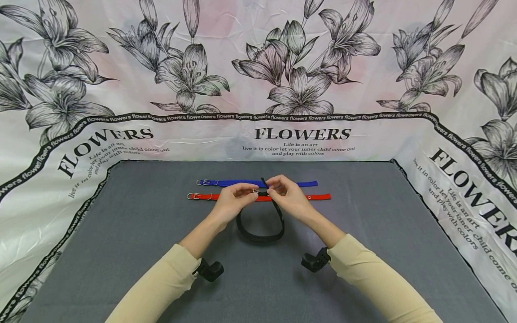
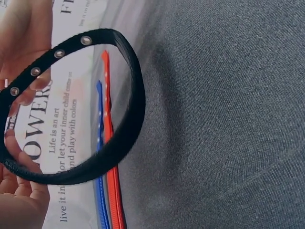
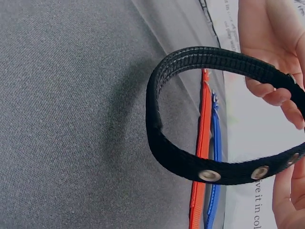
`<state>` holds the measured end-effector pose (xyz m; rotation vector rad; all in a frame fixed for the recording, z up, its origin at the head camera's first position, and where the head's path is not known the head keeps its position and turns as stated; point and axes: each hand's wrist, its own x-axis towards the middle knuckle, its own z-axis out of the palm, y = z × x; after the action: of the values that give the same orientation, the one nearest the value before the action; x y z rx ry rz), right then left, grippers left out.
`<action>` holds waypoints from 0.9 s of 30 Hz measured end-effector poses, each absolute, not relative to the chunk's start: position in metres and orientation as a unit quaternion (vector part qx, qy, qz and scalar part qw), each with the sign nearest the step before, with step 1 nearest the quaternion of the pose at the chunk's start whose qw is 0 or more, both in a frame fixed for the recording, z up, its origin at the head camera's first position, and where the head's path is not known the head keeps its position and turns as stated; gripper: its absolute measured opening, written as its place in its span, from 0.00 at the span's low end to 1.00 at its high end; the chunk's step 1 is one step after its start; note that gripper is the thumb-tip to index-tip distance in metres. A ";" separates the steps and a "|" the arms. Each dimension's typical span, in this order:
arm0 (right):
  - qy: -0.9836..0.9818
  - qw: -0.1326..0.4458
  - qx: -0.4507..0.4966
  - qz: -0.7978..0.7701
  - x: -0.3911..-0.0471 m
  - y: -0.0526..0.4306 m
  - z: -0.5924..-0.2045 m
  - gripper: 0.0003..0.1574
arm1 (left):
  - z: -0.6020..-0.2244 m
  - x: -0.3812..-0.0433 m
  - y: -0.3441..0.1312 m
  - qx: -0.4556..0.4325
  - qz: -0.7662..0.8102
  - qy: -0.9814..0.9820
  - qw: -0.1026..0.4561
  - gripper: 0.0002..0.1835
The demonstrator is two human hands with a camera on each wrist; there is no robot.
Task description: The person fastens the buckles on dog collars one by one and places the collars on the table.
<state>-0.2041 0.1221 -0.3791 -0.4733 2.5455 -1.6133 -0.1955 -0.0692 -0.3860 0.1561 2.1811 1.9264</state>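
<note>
A black collar with metal eyelets is bent into a loop that hangs between both hands above the table. My left hand pinches its buckle end between thumb and fingers. Opposite it, my right hand pinches the strap near its free tip, which sticks up between the hands. Eyelets line the right-hand side of the loop in the left wrist view, where the collar fills much of the picture. The fingertips and buckle are largely hidden in both wrist views.
Beyond the loop, a red collar and a blue collar lie flat side by side, buckles to the left. The grey table meets a flower-printed cloth at the back and sides.
</note>
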 end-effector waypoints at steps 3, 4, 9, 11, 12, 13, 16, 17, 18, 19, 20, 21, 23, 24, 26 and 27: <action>0.832 0.056 -0.154 -0.529 -0.210 0.125 -0.388 0.13 | -0.393 -0.199 -0.068 0.052 0.658 0.743 0.109 0.18; 0.832 0.059 -0.156 -0.530 -0.210 0.125 -0.388 0.13 | -0.396 -0.201 -0.068 0.052 0.659 0.743 0.106 0.18; 0.838 0.063 -0.155 -0.519 -0.209 0.124 -0.387 0.11 | -0.398 -0.199 -0.067 0.061 0.661 0.743 0.085 0.15; 0.843 0.064 -0.150 -0.512 -0.209 0.124 -0.386 0.10 | -0.398 -0.199 -0.066 0.066 0.662 0.742 0.079 0.14; 0.846 0.066 -0.146 -0.509 -0.208 0.124 -0.385 0.09 | -0.398 -0.199 -0.066 0.067 0.662 0.743 0.076 0.14; 0.847 0.068 -0.142 -0.507 -0.208 0.124 -0.385 0.09 | -0.398 -0.199 -0.066 0.069 0.663 0.741 0.074 0.13; 0.851 0.080 -0.136 -0.501 -0.207 0.123 -0.383 0.09 | -0.399 -0.199 -0.065 0.069 0.668 0.738 0.068 0.13; 0.852 0.084 -0.134 -0.499 -0.207 0.123 -0.383 0.08 | -0.400 -0.199 -0.065 0.069 0.666 0.740 0.065 0.13; 0.853 0.087 -0.133 -0.497 -0.207 0.123 -0.383 0.08 | -0.400 -0.199 -0.065 0.067 0.667 0.739 0.063 0.13; 0.854 0.090 -0.133 -0.495 -0.206 0.123 -0.383 0.08 | -0.401 -0.199 -0.065 0.066 0.667 0.739 0.062 0.13; 0.855 0.093 -0.134 -0.493 -0.206 0.122 -0.382 0.08 | -0.401 -0.199 -0.065 0.064 0.666 0.741 0.061 0.12; 0.856 0.094 -0.133 -0.490 -0.206 0.122 -0.382 0.08 | -0.401 -0.199 -0.065 0.063 0.663 0.744 0.060 0.12; 0.860 0.096 -0.135 -0.484 -0.206 0.122 -0.382 0.08 | -0.401 -0.199 -0.065 0.061 0.657 0.749 0.060 0.11; 0.861 0.097 -0.137 -0.480 -0.207 0.122 -0.382 0.08 | -0.401 -0.198 -0.065 0.060 0.657 0.749 0.061 0.11; 0.864 0.096 -0.141 -0.474 -0.207 0.122 -0.382 0.08 | -0.400 -0.198 -0.065 0.060 0.656 0.750 0.062 0.11; 0.865 0.095 -0.142 -0.472 -0.207 0.122 -0.382 0.08 | -0.400 -0.198 -0.065 0.061 0.656 0.750 0.063 0.10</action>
<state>-0.2070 0.1220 -0.3821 -0.4218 2.5643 -1.3991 -0.1981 -0.0646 -0.3999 0.1843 2.2666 1.9818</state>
